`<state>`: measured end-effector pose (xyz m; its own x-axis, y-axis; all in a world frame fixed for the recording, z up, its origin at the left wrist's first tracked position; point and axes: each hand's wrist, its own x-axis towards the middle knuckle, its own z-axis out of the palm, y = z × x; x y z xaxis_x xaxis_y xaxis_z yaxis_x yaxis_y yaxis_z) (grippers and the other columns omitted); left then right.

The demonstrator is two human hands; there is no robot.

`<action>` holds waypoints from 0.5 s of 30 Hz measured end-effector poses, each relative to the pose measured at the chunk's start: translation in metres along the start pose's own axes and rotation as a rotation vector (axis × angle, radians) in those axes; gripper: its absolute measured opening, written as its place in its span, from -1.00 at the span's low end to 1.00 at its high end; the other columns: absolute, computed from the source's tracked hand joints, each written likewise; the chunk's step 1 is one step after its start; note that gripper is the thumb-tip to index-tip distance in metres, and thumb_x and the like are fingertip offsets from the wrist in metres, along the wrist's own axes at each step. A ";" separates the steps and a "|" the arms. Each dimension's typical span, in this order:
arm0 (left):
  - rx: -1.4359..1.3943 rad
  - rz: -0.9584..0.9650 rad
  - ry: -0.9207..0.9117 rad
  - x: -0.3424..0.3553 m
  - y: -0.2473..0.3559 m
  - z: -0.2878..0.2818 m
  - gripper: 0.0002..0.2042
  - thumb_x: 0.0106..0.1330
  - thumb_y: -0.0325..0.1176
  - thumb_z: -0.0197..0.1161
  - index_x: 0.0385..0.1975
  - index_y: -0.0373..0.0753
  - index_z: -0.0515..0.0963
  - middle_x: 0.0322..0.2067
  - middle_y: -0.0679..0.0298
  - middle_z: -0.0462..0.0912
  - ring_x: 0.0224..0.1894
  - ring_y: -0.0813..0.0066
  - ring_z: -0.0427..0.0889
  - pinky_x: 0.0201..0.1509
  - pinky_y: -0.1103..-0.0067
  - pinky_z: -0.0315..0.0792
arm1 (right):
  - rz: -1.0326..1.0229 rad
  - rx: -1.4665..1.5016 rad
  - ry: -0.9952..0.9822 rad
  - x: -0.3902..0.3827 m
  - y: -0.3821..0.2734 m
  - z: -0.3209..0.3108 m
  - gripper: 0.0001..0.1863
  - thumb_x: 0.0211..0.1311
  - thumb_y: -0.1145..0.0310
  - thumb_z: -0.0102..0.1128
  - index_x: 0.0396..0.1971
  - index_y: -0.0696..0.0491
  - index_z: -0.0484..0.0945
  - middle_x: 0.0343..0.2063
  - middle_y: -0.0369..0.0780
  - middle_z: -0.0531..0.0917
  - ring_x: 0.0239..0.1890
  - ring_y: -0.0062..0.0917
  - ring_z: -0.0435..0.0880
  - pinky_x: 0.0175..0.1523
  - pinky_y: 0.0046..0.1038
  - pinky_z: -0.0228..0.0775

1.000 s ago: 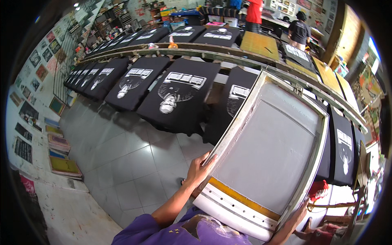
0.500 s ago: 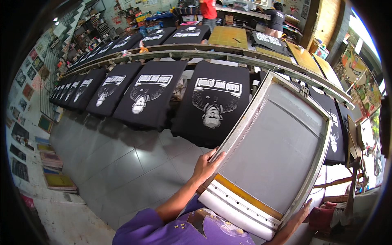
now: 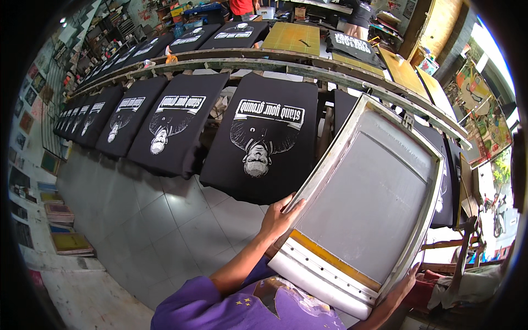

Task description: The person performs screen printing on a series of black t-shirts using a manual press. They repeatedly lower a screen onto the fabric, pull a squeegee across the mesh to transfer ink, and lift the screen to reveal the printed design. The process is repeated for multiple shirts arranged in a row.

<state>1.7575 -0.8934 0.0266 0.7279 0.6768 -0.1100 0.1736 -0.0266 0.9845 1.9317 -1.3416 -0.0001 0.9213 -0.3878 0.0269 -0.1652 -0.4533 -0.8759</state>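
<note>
A screen-printing frame point(image 3: 379, 165) with a grey mesh and worn pale rim is tilted up in front of me. My left hand point(image 3: 283, 216) is closed round its left edge, the thumb lying on the rim. Lower down, my right hand point(image 3: 406, 283) grips the right edge, partly hidden behind it. Across the frame's near end rests a squeegee point(image 3: 324, 278), with a pale, screw-studded holder and a yellow-orange blade. Just beyond the left edge lies a black T-shirt point(image 3: 264, 137) with a white portrait print, flat on its board; another black T-shirt point(image 3: 443, 201) shows partly behind the right side.
More printed black shirts point(image 3: 168, 124) lie in a row leftward. A long rail point(image 3: 264, 66) separates them from a second row, with bare yellow boards point(image 3: 291, 38). A person in red point(image 3: 241, 6) and another in dark clothes point(image 3: 360, 14) stand behind. Stacked frames point(image 3: 71, 242) lie at left.
The shirts and rails have slid leftward in view, and the nearest shirt looks larger. Both hands keep their hold on the frame, which stays nearly in place before me.
</note>
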 end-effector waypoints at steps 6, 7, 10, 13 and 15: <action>-0.057 -0.055 0.040 0.045 0.002 0.021 -0.50 0.50 0.02 0.26 0.11 -0.34 0.64 -0.15 0.12 0.82 -0.12 0.50 0.74 -0.01 0.57 0.55 | -0.046 -0.019 -0.038 0.050 -0.016 0.032 -0.20 0.58 -0.22 -0.15 0.37 0.25 0.37 0.21 -0.04 0.49 0.23 -0.26 0.50 0.37 -0.25 0.31; -0.051 -0.045 0.054 0.053 0.003 0.025 -0.50 0.50 0.03 0.26 0.11 -0.34 0.64 -0.16 0.12 0.82 -0.14 0.51 0.74 -0.03 0.56 0.55 | -0.026 -0.018 -0.046 0.054 -0.020 0.036 -0.21 0.58 -0.22 -0.15 0.37 0.25 0.38 0.20 -0.04 0.50 0.22 -0.27 0.50 0.35 -0.25 0.31; -0.050 -0.026 0.078 0.076 0.005 0.040 -0.50 0.50 0.03 0.26 0.10 -0.33 0.65 -0.21 0.13 0.81 -0.18 0.53 0.73 -0.07 0.56 0.55 | 0.003 -0.022 -0.060 0.069 -0.028 0.048 -0.21 0.58 -0.22 -0.14 0.36 0.24 0.39 0.17 -0.05 0.51 0.19 -0.29 0.51 0.32 -0.27 0.34; -0.053 -0.020 0.091 0.100 0.005 0.053 -0.51 0.50 0.03 0.27 0.09 -0.33 0.65 -0.27 0.15 0.80 -0.24 0.56 0.71 -0.13 0.56 0.54 | 0.019 -0.017 -0.079 0.087 -0.038 0.062 -0.22 0.58 -0.22 -0.14 0.35 0.23 0.40 0.15 -0.06 0.52 0.15 -0.30 0.53 0.28 -0.28 0.36; -0.014 -0.035 0.106 0.109 0.009 0.061 -0.52 0.50 0.03 0.27 0.09 -0.32 0.65 -0.34 0.19 0.78 -0.31 0.60 0.68 -0.20 0.57 0.52 | 0.022 -0.012 -0.089 0.100 -0.043 0.071 -0.22 0.58 -0.22 -0.14 0.35 0.23 0.41 0.13 -0.07 0.53 0.13 -0.32 0.54 0.26 -0.29 0.38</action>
<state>1.8787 -0.8649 0.0152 0.6471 0.7512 -0.1303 0.1879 0.0085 0.9822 2.0557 -1.3036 0.0057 0.9448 -0.3256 -0.0358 -0.1898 -0.4553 -0.8698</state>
